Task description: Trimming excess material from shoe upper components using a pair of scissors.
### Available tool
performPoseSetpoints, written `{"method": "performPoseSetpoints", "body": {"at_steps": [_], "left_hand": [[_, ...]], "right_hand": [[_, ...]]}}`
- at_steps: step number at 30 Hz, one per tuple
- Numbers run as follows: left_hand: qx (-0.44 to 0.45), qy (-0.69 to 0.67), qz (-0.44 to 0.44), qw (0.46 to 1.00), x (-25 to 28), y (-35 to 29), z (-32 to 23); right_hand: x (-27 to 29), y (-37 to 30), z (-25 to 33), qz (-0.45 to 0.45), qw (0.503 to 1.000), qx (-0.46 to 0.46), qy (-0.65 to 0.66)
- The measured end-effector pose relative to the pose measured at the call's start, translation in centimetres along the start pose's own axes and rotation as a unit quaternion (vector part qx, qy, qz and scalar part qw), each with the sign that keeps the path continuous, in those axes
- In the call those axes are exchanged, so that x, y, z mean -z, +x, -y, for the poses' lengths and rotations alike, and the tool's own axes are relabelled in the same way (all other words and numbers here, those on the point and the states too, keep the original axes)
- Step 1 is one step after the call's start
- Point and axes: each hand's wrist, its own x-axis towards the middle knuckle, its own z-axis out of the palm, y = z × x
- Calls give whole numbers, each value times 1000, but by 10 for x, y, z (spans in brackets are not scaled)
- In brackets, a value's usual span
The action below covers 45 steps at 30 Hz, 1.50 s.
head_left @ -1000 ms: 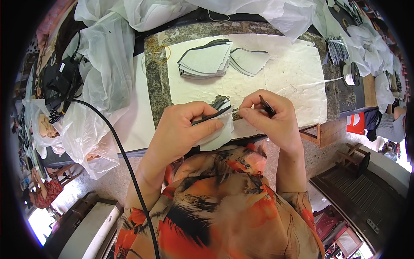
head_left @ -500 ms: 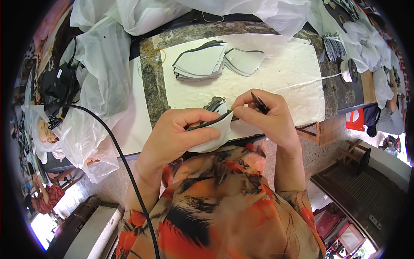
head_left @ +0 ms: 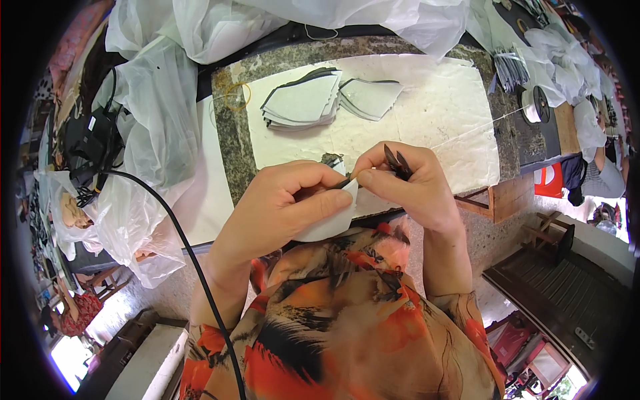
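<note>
Low at the table's near edge, my left hand [head_left: 293, 207] is closed on a white piece with a dark edge [head_left: 328, 225], thumb on top near its right corner. My right hand [head_left: 408, 183] pinches at that same corner with thumb and forefinger. Tucked in the right hand is a pair of dark thread snips [head_left: 398, 162], its two points sticking up past the fingers. What the right fingertips pinch is too small to make out. Beyond the hands lie a stack of white dark-edged pieces [head_left: 301, 101] and a smaller pile of similar pieces [head_left: 371, 97].
A white sheet [head_left: 440, 100] covers a worn, mottled board [head_left: 235, 157]. At the right stands a spool of white tape [head_left: 531, 105]. Plastic bags [head_left: 160, 100] crowd the left and far sides. A black cable [head_left: 175, 215] runs past my left arm.
My left hand has slid along the dark edge toward the right corner, covering more of the piece. The snips' points have spread and tilted in my right hand. The view has shifted slightly.
</note>
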Motion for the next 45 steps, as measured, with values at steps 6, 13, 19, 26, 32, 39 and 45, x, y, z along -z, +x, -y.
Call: {"method": "performPoseSetpoints", "body": {"at_steps": [6,13,19,26,32,39,45], "left_hand": [[47,-139,-20,989,4,-4,16],[74,-287,-46,954,9,-6,23],[52,-302,-60,950,6,-6,24],[4,-277,-80,957,-7,-4,26],[-49,-202,-123,970,-15,-2,24],[-101,-135,-138,976,-24,-2,26],[-98,-124,-139,978,-26,1,28]], "right_hand": [[2,10,-15,-10,995,95,28],[28,21,-11,134,927,301,-182],[7,8,8,23,861,283,-422],[4,10,9,16,879,189,-438],[2,9,10,34,937,152,-312],[2,6,11,35,985,73,-154],[2,9,2,59,995,53,-57]]}}
